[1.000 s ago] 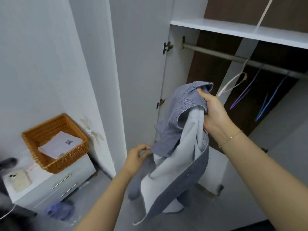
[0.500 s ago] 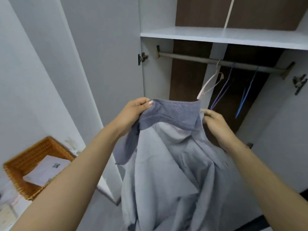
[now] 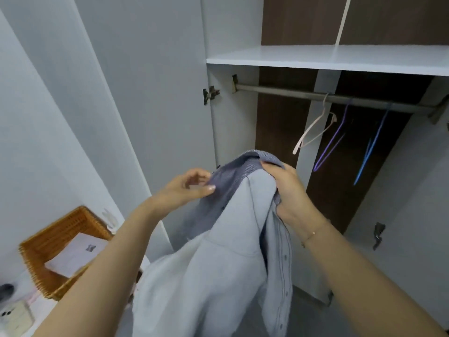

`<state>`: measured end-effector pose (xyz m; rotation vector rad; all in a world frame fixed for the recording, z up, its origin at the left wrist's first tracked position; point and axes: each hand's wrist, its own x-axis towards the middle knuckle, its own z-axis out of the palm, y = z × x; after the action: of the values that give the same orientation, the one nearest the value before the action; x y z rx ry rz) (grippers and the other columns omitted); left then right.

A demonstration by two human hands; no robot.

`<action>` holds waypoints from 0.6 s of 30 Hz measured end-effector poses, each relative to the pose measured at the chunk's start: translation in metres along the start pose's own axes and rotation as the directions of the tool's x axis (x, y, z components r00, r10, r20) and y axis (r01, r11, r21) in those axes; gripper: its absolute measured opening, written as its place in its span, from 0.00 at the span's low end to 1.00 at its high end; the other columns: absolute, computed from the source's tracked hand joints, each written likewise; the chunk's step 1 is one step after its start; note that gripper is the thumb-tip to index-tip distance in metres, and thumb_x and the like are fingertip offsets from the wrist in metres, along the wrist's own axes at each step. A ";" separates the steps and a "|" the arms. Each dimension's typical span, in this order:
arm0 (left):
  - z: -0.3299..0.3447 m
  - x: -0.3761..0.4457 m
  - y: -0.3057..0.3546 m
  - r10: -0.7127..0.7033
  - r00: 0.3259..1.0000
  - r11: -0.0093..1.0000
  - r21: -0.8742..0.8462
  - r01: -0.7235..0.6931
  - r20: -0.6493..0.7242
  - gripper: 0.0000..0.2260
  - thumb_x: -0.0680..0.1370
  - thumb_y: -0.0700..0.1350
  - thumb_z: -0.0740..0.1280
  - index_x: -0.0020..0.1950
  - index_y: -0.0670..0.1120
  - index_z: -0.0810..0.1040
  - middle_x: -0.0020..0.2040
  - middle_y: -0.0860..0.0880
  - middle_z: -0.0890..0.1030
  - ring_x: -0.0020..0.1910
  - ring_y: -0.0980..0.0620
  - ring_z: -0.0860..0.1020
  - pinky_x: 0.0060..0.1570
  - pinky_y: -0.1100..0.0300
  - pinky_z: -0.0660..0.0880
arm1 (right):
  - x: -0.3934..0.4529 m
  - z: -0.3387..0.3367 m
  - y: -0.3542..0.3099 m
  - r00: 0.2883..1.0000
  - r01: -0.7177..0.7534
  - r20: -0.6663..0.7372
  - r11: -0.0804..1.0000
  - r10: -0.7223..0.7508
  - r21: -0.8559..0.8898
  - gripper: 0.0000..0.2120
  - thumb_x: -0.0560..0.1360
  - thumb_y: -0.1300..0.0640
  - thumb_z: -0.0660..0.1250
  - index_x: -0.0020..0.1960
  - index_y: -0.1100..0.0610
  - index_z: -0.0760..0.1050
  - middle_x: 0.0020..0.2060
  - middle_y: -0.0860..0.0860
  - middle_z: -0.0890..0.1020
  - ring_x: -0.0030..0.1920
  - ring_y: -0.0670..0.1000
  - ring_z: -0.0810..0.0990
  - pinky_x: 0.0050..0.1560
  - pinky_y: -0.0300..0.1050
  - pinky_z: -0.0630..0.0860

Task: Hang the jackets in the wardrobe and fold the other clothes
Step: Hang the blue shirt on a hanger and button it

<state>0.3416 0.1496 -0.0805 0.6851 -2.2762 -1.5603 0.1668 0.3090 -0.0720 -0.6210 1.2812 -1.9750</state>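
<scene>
Jacket (image 3: 218, 263) bunched at the collar in right hand (image 3: 289, 190), fingers curled tight round it. Left hand (image 3: 182, 190) at the collar edge, blurred; grip unclear. Garment hangs before the open wardrobe (image 3: 315, 59). Step: readying to hang. Next likely needs the white hanger (image 3: 313, 132) off the rail (image 3: 279, 91).

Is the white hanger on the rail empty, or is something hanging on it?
Empty. The white hanger hangs bare on the rail; the jacket is off it, gripped in the right hand.

Head-worn wide camera looks forward and down, close before the open wardrobe (image 3: 291, 57)
</scene>
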 end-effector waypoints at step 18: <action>0.074 0.051 -0.074 -0.279 0.927 0.943 -0.256 0.215 -0.249 0.24 0.64 0.63 0.75 0.48 0.44 0.84 0.45 0.47 0.86 0.44 0.47 0.84 0.44 0.55 0.79 | 0.098 -0.122 -0.037 0.930 -0.020 -0.344 0.916 -0.130 -0.400 0.03 0.74 0.62 0.69 0.43 0.61 0.81 0.40 0.60 0.84 0.38 0.53 0.83 0.37 0.41 0.80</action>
<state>0.2774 0.1586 -0.1778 1.0895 -1.8282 -1.6721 0.0068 0.3155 -0.0845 -0.4929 1.9473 -1.9465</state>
